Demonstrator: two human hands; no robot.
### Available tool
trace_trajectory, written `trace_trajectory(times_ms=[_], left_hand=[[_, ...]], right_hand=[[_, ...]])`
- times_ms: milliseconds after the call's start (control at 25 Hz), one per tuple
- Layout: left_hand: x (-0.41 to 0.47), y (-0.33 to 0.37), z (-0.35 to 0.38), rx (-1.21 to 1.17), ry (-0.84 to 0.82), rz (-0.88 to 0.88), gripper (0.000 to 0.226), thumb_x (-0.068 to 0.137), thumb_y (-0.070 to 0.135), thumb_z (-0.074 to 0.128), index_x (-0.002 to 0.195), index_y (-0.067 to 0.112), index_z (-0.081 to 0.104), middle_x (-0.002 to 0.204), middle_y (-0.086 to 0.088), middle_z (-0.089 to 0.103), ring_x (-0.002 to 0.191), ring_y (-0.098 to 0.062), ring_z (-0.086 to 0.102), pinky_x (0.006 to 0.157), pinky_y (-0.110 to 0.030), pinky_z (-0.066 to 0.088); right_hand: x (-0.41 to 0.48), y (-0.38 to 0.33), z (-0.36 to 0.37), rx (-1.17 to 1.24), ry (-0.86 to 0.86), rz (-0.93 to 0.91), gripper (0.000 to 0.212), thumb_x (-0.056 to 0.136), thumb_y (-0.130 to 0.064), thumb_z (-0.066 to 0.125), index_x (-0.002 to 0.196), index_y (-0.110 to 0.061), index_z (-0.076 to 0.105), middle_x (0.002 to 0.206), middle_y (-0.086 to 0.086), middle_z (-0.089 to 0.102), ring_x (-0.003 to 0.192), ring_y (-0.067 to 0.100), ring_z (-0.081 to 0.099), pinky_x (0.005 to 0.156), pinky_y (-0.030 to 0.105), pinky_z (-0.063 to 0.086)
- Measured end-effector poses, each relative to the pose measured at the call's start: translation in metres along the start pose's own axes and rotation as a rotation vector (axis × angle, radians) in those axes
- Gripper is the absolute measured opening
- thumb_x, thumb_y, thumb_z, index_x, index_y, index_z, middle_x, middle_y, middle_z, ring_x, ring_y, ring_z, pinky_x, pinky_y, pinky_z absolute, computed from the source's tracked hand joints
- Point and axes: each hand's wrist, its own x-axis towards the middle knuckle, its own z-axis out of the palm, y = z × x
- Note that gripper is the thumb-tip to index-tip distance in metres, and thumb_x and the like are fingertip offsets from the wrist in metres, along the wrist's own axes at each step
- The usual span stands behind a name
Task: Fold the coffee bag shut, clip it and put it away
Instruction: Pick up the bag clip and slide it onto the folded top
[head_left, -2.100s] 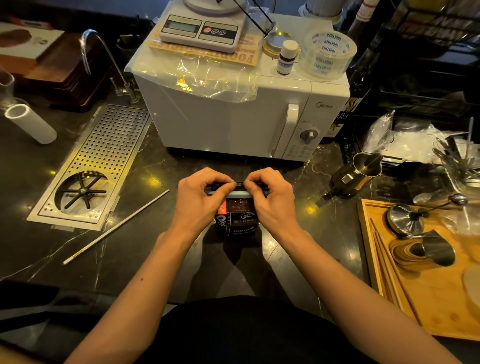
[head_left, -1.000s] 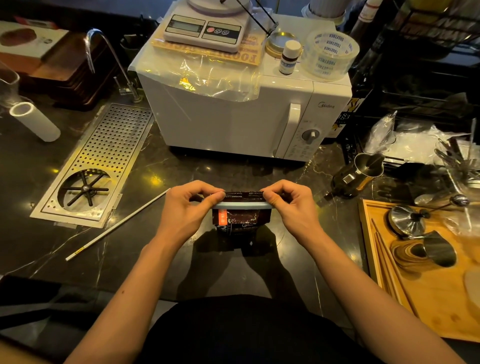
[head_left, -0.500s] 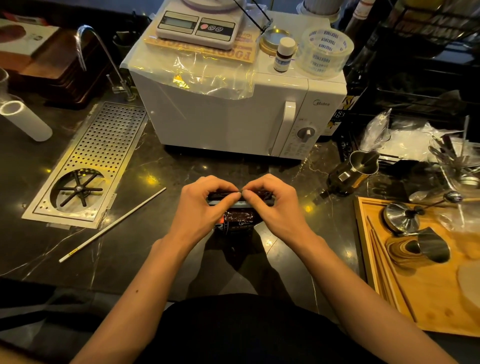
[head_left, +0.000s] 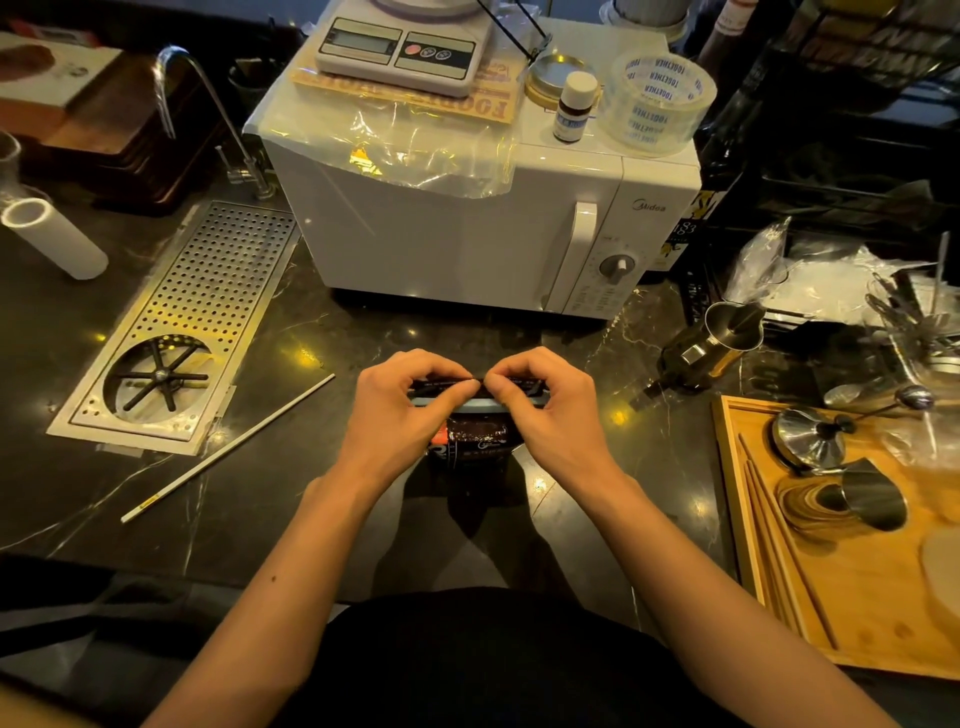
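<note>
A small dark coffee bag (head_left: 478, 439) with a red and white label stands on the black marble counter, in front of the microwave. Its top is folded over into a flat strip with a pale blue-grey band under it. My left hand (head_left: 400, 410) pinches the left half of that folded top. My right hand (head_left: 550, 410) pinches the right half. The fingertips of both hands meet at the middle of the strip. Most of the bag's top is hidden by my fingers. I cannot tell whether the pale band is a clip.
A white microwave (head_left: 467, 228) stands just behind the bag, with a scale, tape roll and small bottle on top. A perforated drain tray (head_left: 208, 291) and a white rod (head_left: 228, 447) lie at left. A metal pitcher (head_left: 722, 338) and a wooden tray (head_left: 737, 519) with tools are at right.
My hands had spread to the ends of the folded top, then came back together at its middle. The bag's top sits lower and flatter than before.
</note>
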Motion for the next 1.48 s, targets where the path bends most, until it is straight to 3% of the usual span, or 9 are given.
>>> trace_trajectory(times_ms=[120,320,480,680,960,1120,1240,1320,1480], left_hand=[[-0.003,-0.004,-0.005,0.019,0.043,-0.002,0.012,0.084,0.018,0.075,0.089,0.029,0.072,0.086,0.022,0.067,0.087,-0.005,0.065,0.078,-0.021,0.050],[-0.006,-0.006,0.001,-0.113,0.122,-0.096,0.013,0.081,0.016,0.078,0.087,0.027,0.074,0.084,0.018,0.072,0.085,-0.005,0.069,0.075,-0.016,0.054],[-0.009,-0.011,0.002,-0.273,0.199,-0.202,0.016,0.079,0.012,0.079,0.082,0.027,0.074,0.079,0.019,0.073,0.081,-0.001,0.069,0.069,-0.012,0.052],[-0.010,-0.012,0.002,-0.287,0.158,-0.185,0.021,0.085,0.010,0.073,0.087,0.031,0.073,0.083,0.023,0.073,0.085,0.002,0.068,0.072,-0.011,0.051],[-0.026,-0.021,0.005,-0.194,0.120,-0.242,0.034,0.088,0.031,0.069,0.115,0.049,0.060,0.116,0.028,0.060,0.115,0.003,0.057,0.088,-0.020,0.053],[-0.036,-0.025,0.010,-0.215,0.080,-0.307,0.065,0.083,0.040,0.072,0.138,0.046,0.039,0.115,0.052,0.048,0.112,0.023,0.049,0.085,-0.005,0.048],[-0.042,-0.027,0.012,-0.276,0.100,-0.347,0.064,0.075,0.052,0.073,0.130,0.049,0.041,0.119,0.038,0.056,0.115,0.012,0.056,0.091,-0.015,0.051],[-0.046,-0.028,0.013,-0.279,0.090,-0.346,0.063,0.070,0.057,0.075,0.124,0.054,0.042,0.121,0.035,0.055,0.117,0.011,0.055,0.093,-0.013,0.050],[-0.054,-0.033,0.017,-0.270,0.061,-0.343,0.070,0.071,0.043,0.081,0.127,0.056,0.042,0.130,0.028,0.052,0.124,0.007,0.052,0.097,-0.011,0.045]], right_hand=[[-0.001,0.003,-0.005,0.000,0.003,0.042,0.004,0.085,-0.007,0.071,0.086,-0.011,0.073,0.085,-0.005,0.068,0.084,0.005,0.062,0.078,0.024,0.050],[0.002,0.004,-0.005,0.064,0.027,0.112,0.008,0.083,-0.006,0.074,0.084,-0.014,0.076,0.081,-0.010,0.069,0.081,0.000,0.064,0.076,0.016,0.049],[-0.001,0.008,-0.007,0.213,0.113,0.259,0.011,0.078,-0.012,0.081,0.076,-0.019,0.073,0.072,-0.003,0.070,0.067,0.007,0.062,0.065,0.026,0.054],[-0.003,0.013,-0.005,0.272,0.099,0.271,0.012,0.084,-0.006,0.074,0.079,-0.017,0.072,0.078,0.003,0.071,0.072,0.021,0.064,0.069,0.032,0.055],[-0.010,0.019,-0.003,0.322,0.085,0.284,0.010,0.095,-0.016,0.064,0.099,-0.021,0.071,0.096,-0.002,0.071,0.095,0.016,0.067,0.073,0.022,0.057],[-0.016,0.025,-0.001,0.281,0.048,0.290,0.015,0.097,-0.024,0.061,0.112,-0.026,0.066,0.107,-0.009,0.067,0.103,0.006,0.064,0.080,0.022,0.056],[-0.020,0.029,0.000,0.279,0.041,0.304,0.024,0.095,-0.032,0.061,0.119,-0.031,0.058,0.113,-0.015,0.062,0.108,-0.005,0.060,0.085,0.015,0.053],[-0.023,0.030,-0.001,0.316,0.025,0.310,0.028,0.090,-0.038,0.063,0.118,-0.037,0.056,0.116,-0.016,0.062,0.108,-0.008,0.060,0.084,0.011,0.051],[-0.031,0.039,0.000,0.379,-0.035,0.305,0.041,0.085,-0.030,0.076,0.118,-0.044,0.055,0.120,-0.018,0.067,0.116,0.001,0.062,0.094,0.018,0.050]])
